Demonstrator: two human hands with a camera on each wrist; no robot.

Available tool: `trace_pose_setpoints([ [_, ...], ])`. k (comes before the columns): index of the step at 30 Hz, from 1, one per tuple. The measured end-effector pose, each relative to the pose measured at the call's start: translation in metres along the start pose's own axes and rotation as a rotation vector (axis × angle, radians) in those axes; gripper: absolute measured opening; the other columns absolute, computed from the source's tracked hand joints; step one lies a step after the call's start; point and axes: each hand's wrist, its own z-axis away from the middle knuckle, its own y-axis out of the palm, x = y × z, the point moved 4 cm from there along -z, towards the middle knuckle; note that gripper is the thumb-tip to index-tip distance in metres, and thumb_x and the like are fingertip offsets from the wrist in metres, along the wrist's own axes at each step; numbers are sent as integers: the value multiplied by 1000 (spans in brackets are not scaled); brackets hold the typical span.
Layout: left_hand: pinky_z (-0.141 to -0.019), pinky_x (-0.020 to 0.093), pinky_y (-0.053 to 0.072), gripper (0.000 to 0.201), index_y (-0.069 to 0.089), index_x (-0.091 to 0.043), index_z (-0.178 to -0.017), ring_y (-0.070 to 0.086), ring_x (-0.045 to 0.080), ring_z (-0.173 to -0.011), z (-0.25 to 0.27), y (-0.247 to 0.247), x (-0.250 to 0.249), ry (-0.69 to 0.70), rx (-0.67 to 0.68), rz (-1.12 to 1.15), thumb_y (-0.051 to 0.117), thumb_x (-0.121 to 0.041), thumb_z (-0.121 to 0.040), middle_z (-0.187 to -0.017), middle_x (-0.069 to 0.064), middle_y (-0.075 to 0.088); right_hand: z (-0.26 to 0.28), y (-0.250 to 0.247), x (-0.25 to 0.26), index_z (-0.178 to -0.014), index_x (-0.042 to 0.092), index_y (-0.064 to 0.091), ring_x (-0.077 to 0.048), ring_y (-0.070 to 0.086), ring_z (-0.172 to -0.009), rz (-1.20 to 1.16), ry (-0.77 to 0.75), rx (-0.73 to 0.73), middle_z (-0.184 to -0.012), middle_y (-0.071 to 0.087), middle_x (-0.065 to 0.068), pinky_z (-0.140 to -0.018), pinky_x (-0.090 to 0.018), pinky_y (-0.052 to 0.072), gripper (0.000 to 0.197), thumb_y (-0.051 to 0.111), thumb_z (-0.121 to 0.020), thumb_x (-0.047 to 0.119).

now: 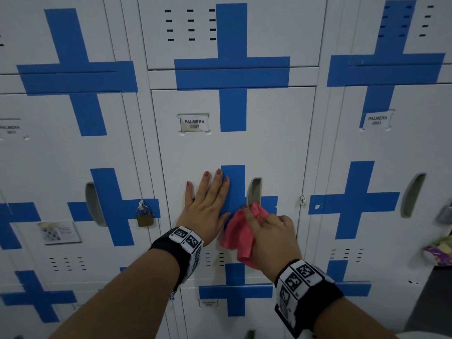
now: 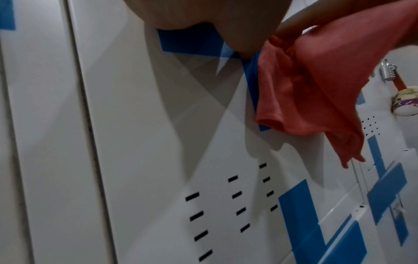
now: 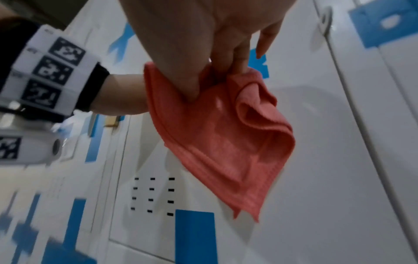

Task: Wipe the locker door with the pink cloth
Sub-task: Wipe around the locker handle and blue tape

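Note:
The white locker door labelled PALMERA 0007 fills the middle of the head view, with blue tape crosses and a recessed handle. My left hand lies flat on the door, fingers straight, left of the handle. My right hand pinches the pink cloth just below the handle. The cloth hangs down loosely from my fingers in the right wrist view. In the left wrist view the cloth hangs in front of the door.
Neighbouring lockers stand on both sides. A brass padlock hangs on the left locker. A silver padlock and a colourful object sit at the right edge. Vent slots lie below my hands.

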Motion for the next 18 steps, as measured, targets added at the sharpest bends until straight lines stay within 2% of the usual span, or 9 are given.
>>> trace_pose_setpoints([
  [1,-105,58,-3,84,-13,-16,-148,-19,25,-142,0,0,0,2,-1,-7,30,-53,-86,-155,3,-21,1,-1,-2,-128,21,53,-19,60,-76,-56,17,-64,-81,72,4,-76,-34,47,72,63,-62,51],
  [2,-104,58,-4,84,-13,-16,-148,-19,25,-142,0,1,0,4,-3,-11,30,-53,-86,-155,3,-21,4,0,-4,-124,23,57,-20,61,-72,-109,33,-116,-81,72,4,-74,-33,48,64,65,-64,45],
  [5,-104,57,-5,85,-14,-17,-148,-20,24,-142,0,1,0,7,-9,-9,33,-53,-86,-155,3,-22,16,8,1,-121,24,57,-22,63,-76,-211,-32,-163,-89,71,2,-74,-37,53,72,82,-55,38],
  [7,-104,57,-7,90,-16,-17,-147,-21,24,-142,0,1,0,9,-17,0,42,-51,-86,-155,2,-24,27,23,14,-128,29,49,-23,58,-103,-153,-196,-106,-111,66,5,-92,-43,44,76,78,-59,42],
  [9,-104,56,-9,94,-17,-18,-147,-22,24,-141,0,0,0,11,-15,4,48,-49,-86,-154,2,-25,34,45,20,-137,32,38,-27,36,-130,-40,-301,24,-136,52,5,-105,-51,26,83,72,-63,50],
  [11,-104,57,-9,90,-15,-17,-147,-21,24,-142,0,-1,0,11,-13,-10,42,-51,-87,-155,3,-23,36,64,15,-141,32,31,-30,23,-137,40,-295,136,-144,42,3,-105,-58,30,87,70,-66,51],
  [13,-104,58,-7,85,-14,-16,-148,-19,25,-142,0,-1,0,9,-7,-18,33,-52,-87,-155,4,-21,40,78,6,-143,29,27,-30,28,-137,80,-279,226,-143,43,-1,-105,-57,32,99,76,-59,49],
  [16,-104,59,-5,83,-12,-17,-148,-18,25,-142,0,1,1,12,-11,-18,30,-52,-86,-156,4,-19,55,84,-10,-147,23,14,-28,22,-138,65,-179,234,-146,39,-5,-108,-50,10,107,77,-61,39],
  [18,-104,59,-5,83,-11,-16,-148,-18,25,-142,0,1,1,13,-21,-20,30,-53,-86,-156,4,-19,65,80,-23,-148,20,12,-27,17,-138,21,-65,187,-147,35,-7,-109,-47,2,106,75,-65,38],
])
